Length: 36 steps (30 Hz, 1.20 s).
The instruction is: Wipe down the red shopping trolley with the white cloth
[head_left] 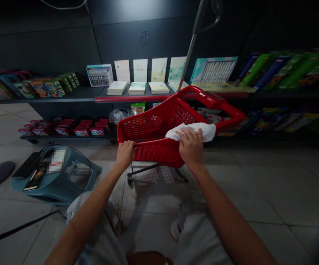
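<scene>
In front of me stands a small red shopping cart on a dark wheeled frame, its handle toward the right. My left hand grips the cart's near rim at the left end, fingers curled over the edge. A white cloth lies under my right hand, which presses it onto the near rim close to the handle. The cloth spreads out on both sides of the fingers. Little shows inside the basket apart from its perforated walls.
Behind the cart runs a dark shelf with books, marker sets and green packets. Red boxes fill the lower shelf. At left is a blue-grey stool holding a phone-like item and papers. A metal pole rises behind the cart.
</scene>
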Each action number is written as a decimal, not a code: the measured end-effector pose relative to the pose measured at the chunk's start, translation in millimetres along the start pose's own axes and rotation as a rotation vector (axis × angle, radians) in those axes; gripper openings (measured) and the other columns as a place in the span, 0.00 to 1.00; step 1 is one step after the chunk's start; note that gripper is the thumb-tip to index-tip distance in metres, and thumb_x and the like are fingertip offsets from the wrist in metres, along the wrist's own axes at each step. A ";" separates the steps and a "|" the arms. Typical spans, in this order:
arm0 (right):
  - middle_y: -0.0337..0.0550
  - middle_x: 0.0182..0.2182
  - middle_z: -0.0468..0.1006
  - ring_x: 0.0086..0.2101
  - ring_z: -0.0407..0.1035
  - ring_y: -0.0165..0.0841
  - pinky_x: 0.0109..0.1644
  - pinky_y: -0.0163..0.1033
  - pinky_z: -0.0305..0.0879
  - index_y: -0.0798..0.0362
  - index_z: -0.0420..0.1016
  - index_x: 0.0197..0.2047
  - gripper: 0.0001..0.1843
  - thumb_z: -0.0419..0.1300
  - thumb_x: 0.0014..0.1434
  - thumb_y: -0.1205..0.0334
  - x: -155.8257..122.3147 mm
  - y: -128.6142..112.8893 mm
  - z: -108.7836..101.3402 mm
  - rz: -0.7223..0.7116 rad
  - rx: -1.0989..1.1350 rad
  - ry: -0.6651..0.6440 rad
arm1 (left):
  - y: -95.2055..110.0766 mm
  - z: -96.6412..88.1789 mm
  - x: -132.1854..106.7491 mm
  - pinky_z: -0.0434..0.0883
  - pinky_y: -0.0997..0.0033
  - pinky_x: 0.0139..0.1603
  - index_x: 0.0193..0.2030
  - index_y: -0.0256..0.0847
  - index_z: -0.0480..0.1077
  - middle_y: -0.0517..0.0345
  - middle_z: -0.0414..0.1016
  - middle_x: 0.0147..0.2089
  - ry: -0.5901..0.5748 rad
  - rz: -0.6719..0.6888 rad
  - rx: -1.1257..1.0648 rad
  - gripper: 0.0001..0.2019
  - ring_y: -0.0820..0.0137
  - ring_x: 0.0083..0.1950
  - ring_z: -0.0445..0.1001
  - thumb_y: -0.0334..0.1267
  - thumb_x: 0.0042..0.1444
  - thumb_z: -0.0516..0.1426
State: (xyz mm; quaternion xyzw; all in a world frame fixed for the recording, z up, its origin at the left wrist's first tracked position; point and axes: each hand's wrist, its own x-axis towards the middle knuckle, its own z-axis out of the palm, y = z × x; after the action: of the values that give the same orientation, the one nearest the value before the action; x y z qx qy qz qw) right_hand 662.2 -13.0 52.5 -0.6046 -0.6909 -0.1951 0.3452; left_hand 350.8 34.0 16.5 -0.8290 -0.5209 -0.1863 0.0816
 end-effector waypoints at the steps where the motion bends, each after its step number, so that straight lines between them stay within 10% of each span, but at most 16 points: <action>1: 0.51 0.58 0.78 0.62 0.65 0.45 0.75 0.65 0.43 0.52 0.79 0.58 0.21 0.51 0.69 0.68 -1.0 -13.4 6.6 -0.018 0.022 -0.023 | 0.2 0.3 -0.6 0.61 0.56 0.53 0.51 0.42 0.70 0.47 0.78 0.50 0.004 -0.004 -0.008 0.11 0.57 0.52 0.71 0.43 0.72 0.51; 9: 0.49 0.62 0.75 0.63 0.63 0.43 0.76 0.57 0.43 0.50 0.72 0.67 0.25 0.50 0.71 0.67 -4.3 -109.7 44.5 -0.189 0.186 -0.210 | -1.5 -0.7 -1.7 0.62 0.56 0.54 0.51 0.43 0.70 0.47 0.77 0.50 0.013 -0.013 -0.007 0.10 0.57 0.53 0.71 0.43 0.71 0.51; 24: 0.51 0.55 0.80 0.57 0.69 0.44 0.73 0.59 0.50 0.53 0.79 0.56 0.20 0.51 0.67 0.70 11.4 -9.9 3.2 -0.023 0.032 -0.052 | -6.2 5.1 -2.0 0.62 0.57 0.54 0.53 0.43 0.70 0.48 0.78 0.51 0.015 -0.024 -0.018 0.12 0.57 0.53 0.71 0.45 0.72 0.51; 36: 0.48 0.63 0.75 0.64 0.62 0.42 0.76 0.55 0.43 0.51 0.71 0.68 0.26 0.49 0.71 0.68 -3.2 -115.9 46.6 -0.228 0.201 -0.240 | -6.9 -2.3 -1.9 0.62 0.57 0.53 0.50 0.43 0.70 0.48 0.78 0.49 0.002 -0.022 -0.008 0.09 0.57 0.52 0.72 0.42 0.71 0.53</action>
State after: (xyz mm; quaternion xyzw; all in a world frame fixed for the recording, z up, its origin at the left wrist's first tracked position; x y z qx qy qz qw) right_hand 538.6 -5.7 35.4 -0.5039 -0.8071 -0.0895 0.2946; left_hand 343.4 34.6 17.5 -0.8233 -0.5293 -0.1902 0.0769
